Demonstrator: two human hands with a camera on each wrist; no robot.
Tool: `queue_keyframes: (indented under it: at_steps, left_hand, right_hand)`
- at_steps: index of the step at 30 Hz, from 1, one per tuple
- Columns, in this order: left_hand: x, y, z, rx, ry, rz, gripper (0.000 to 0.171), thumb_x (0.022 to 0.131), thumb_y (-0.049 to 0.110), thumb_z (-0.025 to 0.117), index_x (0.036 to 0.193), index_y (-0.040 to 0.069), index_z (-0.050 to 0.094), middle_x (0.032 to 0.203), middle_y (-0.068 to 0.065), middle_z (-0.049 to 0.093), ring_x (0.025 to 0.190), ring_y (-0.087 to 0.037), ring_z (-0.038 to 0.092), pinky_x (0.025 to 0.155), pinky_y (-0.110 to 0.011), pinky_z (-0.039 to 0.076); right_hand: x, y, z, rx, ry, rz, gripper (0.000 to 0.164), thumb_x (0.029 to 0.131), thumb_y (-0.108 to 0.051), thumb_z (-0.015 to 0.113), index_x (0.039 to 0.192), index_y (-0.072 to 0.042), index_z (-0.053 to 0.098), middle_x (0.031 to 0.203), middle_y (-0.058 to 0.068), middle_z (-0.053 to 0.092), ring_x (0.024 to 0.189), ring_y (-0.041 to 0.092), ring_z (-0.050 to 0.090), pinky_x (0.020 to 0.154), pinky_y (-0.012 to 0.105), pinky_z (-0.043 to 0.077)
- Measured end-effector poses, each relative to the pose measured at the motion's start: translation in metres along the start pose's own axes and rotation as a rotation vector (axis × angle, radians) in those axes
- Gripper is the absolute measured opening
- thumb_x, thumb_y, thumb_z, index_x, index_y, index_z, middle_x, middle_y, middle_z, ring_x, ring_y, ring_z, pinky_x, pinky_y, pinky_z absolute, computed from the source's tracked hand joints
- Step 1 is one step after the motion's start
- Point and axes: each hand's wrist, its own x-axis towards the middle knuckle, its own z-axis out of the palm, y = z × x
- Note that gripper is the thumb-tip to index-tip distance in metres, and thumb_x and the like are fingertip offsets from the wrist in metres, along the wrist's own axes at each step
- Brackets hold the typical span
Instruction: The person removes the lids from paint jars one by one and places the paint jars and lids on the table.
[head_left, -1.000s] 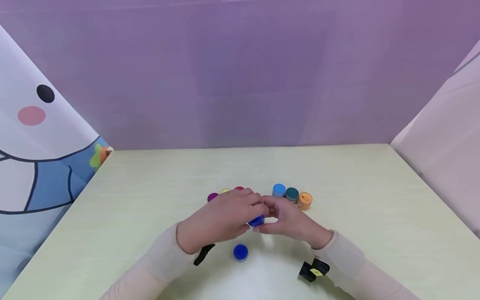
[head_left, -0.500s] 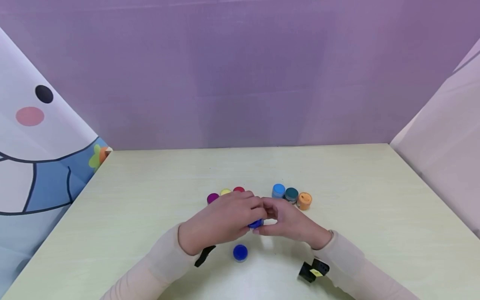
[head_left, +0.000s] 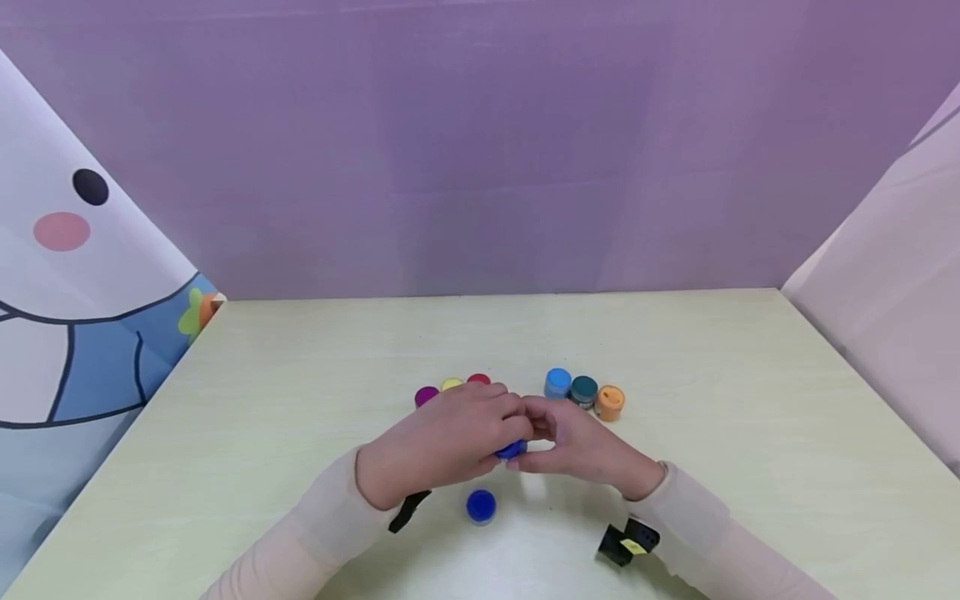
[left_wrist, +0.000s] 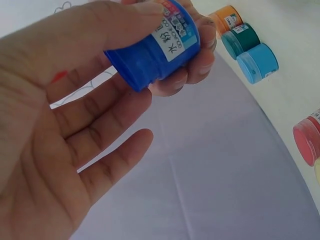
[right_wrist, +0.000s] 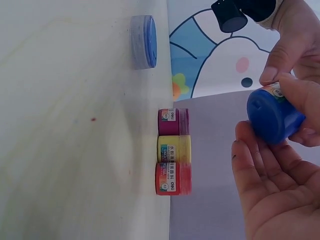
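A small blue paint jar (head_left: 512, 449) is held between both hands above the table. My left hand (head_left: 450, 433) pinches it with the thumb across its label, the other fingers spread below, as the left wrist view shows. Close against it, my right hand (head_left: 573, 442) grips the jar from the other side with thumb and fingertips. In the left wrist view the jar (left_wrist: 160, 50) lies tilted, its threaded neck toward the left palm. Its round blue end (right_wrist: 265, 116) faces the right wrist camera. A blue lid with a clear rim (head_left: 481, 506) lies on the table nearer the person.
Behind the left hand stand purple (head_left: 426, 396), yellow (head_left: 452, 383) and red (head_left: 478, 379) paint jars. Light blue (head_left: 557, 382), dark green (head_left: 583, 390) and orange (head_left: 609, 402) jars stand behind the right hand. A purple backdrop (head_left: 480, 167) rises at the table's far edge.
Both hands and the blue jar have sunk slightly toward the person since the first frame, and a little less of the jar shows. The lid and the other jars have stayed put.
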Motion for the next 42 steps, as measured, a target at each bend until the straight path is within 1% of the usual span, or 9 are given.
queue_keyframes:
  at_steps: [4, 7, 15, 20, 25, 31, 34, 37, 42]
  left_hand:
    - [-0.002, -0.003, -0.004, 0.025, 0.016, 0.006, 0.032, 0.072, 0.025, 0.076, 0.097, 0.016, 0.059, 0.087, 0.006, 0.057, 0.078, -0.011, 0.049, 0.074, -0.021, 0.041]
    - [-0.006, -0.008, -0.009, 0.033, 0.020, -0.019, 0.034, 0.071, 0.026, 0.077, 0.098, 0.015, 0.058, 0.084, 0.006, 0.056, 0.075, -0.011, 0.048, 0.072, -0.021, 0.041]
    - [-0.021, -0.024, -0.022, -0.066, 0.026, -0.203, 0.031, 0.069, 0.019, 0.078, 0.094, 0.015, 0.059, 0.082, 0.005, 0.053, 0.071, -0.011, 0.049, 0.067, -0.024, 0.045]
    - [-0.026, -0.034, -0.026, -0.073, -0.067, -0.378, 0.029, 0.069, 0.020, 0.077, 0.090, 0.014, 0.060, 0.078, 0.004, 0.053, 0.070, -0.012, 0.051, 0.067, -0.026, 0.047]
    - [-0.033, -0.045, -0.027, -0.134, -0.177, -0.542, 0.025, 0.069, 0.020, 0.077, 0.086, 0.013, 0.060, 0.075, 0.004, 0.051, 0.068, -0.012, 0.049, 0.064, -0.027, 0.045]
    - [-0.040, -0.058, -0.019, -0.226, -0.233, -0.632, 0.023, 0.069, 0.014, 0.077, 0.084, 0.011, 0.059, 0.074, 0.004, 0.052, 0.067, -0.014, 0.048, 0.064, -0.029, 0.045]
    - [-0.042, -0.064, -0.011, -0.282, -0.288, -0.675, 0.023, 0.069, 0.013, 0.076, 0.084, 0.011, 0.059, 0.075, 0.004, 0.053, 0.068, -0.015, 0.048, 0.064, -0.029, 0.045]
    - [-0.046, -0.070, -0.003, -0.322, -0.339, -0.705, 0.023, 0.069, 0.013, 0.076, 0.085, 0.011, 0.058, 0.076, 0.003, 0.054, 0.069, -0.016, 0.048, 0.065, -0.030, 0.045]
    - [-0.057, -0.079, 0.009, -0.346, -0.370, -0.742, 0.024, 0.070, 0.014, 0.076, 0.083, 0.011, 0.056, 0.077, 0.001, 0.053, 0.070, -0.018, 0.047, 0.064, -0.031, 0.044]
  right_hand:
    - [0.000, 0.000, -0.001, -0.008, 0.011, -0.010, 0.040, 0.081, -0.013, 0.068, 0.116, -0.007, 0.051, 0.111, 0.004, 0.057, 0.100, 0.020, 0.056, 0.088, 0.034, 0.043]
    - [-0.001, -0.001, -0.002, -0.037, 0.032, -0.008, 0.039, 0.080, -0.013, 0.068, 0.114, -0.006, 0.052, 0.108, 0.005, 0.057, 0.099, 0.023, 0.055, 0.088, 0.034, 0.043]
    - [0.000, -0.003, -0.004, -0.103, 0.082, -0.006, 0.038, 0.078, -0.010, 0.070, 0.112, -0.007, 0.053, 0.110, 0.012, 0.056, 0.098, 0.028, 0.055, 0.086, 0.040, 0.045]
    - [0.000, -0.004, -0.004, -0.116, 0.087, 0.012, 0.038, 0.078, -0.013, 0.071, 0.111, -0.008, 0.054, 0.109, 0.011, 0.057, 0.097, 0.025, 0.056, 0.086, 0.038, 0.045]
    - [0.000, -0.003, -0.005, -0.144, 0.099, 0.007, 0.036, 0.078, -0.016, 0.071, 0.109, -0.009, 0.055, 0.107, 0.012, 0.058, 0.096, 0.026, 0.056, 0.086, 0.038, 0.045]
    - [0.001, -0.003, -0.002, -0.170, 0.106, -0.018, 0.035, 0.078, -0.016, 0.071, 0.108, -0.009, 0.055, 0.105, 0.013, 0.058, 0.095, 0.027, 0.056, 0.085, 0.033, 0.045]
    - [0.002, -0.002, -0.002, -0.180, 0.105, -0.016, 0.034, 0.078, -0.017, 0.070, 0.108, -0.009, 0.055, 0.105, 0.012, 0.058, 0.095, 0.026, 0.056, 0.085, 0.031, 0.045]
    - [0.002, -0.001, -0.003, -0.183, 0.111, -0.004, 0.034, 0.078, -0.016, 0.071, 0.108, -0.010, 0.055, 0.105, 0.012, 0.058, 0.095, 0.025, 0.057, 0.084, 0.031, 0.046]
    - [0.001, -0.003, -0.003, -0.175, 0.110, -0.002, 0.034, 0.078, -0.014, 0.070, 0.108, -0.008, 0.055, 0.105, 0.012, 0.058, 0.096, 0.027, 0.056, 0.085, 0.033, 0.046]
